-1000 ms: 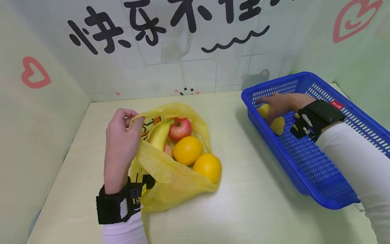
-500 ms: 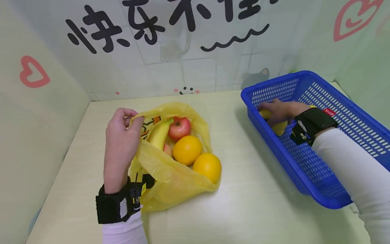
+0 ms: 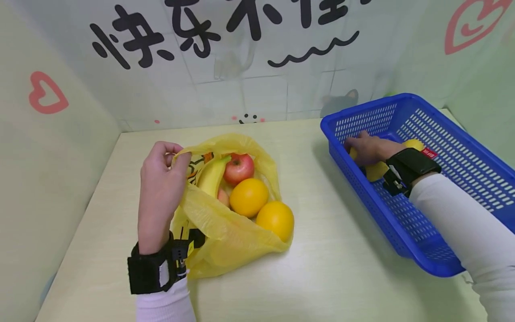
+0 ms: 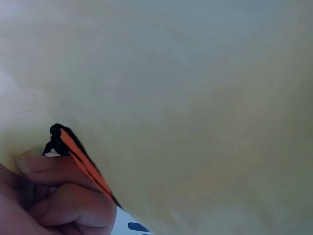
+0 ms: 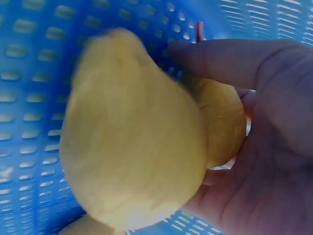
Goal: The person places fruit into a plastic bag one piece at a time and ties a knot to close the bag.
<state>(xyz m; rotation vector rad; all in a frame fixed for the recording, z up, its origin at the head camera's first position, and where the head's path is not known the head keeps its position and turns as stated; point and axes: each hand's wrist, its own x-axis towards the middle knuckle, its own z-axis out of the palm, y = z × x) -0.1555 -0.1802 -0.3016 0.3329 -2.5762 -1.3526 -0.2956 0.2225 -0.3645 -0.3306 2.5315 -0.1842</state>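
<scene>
My left hand [image 3: 162, 188] pinches the rim of a yellow plastic bag [image 3: 229, 252] between thumb and fingers. The left wrist view shows those fingers [image 4: 73, 200] at a black-and-orange printed edge of the bag. In the bag's mouth lie a banana [image 3: 210, 181], a red apple [image 3: 239, 169] and two oranges [image 3: 248, 197]. Inside the blue basket [image 3: 364, 208], my right hand [image 3: 367, 150] is curled round a yellow pear [image 5: 222, 122], partly hidden behind a nearer pear [image 5: 132, 132]. A third yellow fruit [image 5: 90, 227] shows at the bottom of the right wrist view.
The basket stands at the right of the pale table [image 3: 318, 277], with its high perforated sides near the back wall [image 3: 261, 98]. Another yellow fruit [image 3: 413, 144] lies beyond my right wrist. A red label [image 3: 429, 153] marks the basket's far side.
My right hand has sunk a little deeper into the basket, and its fingers have closed on the yellow pear. The left hand and the bag have stayed in place.
</scene>
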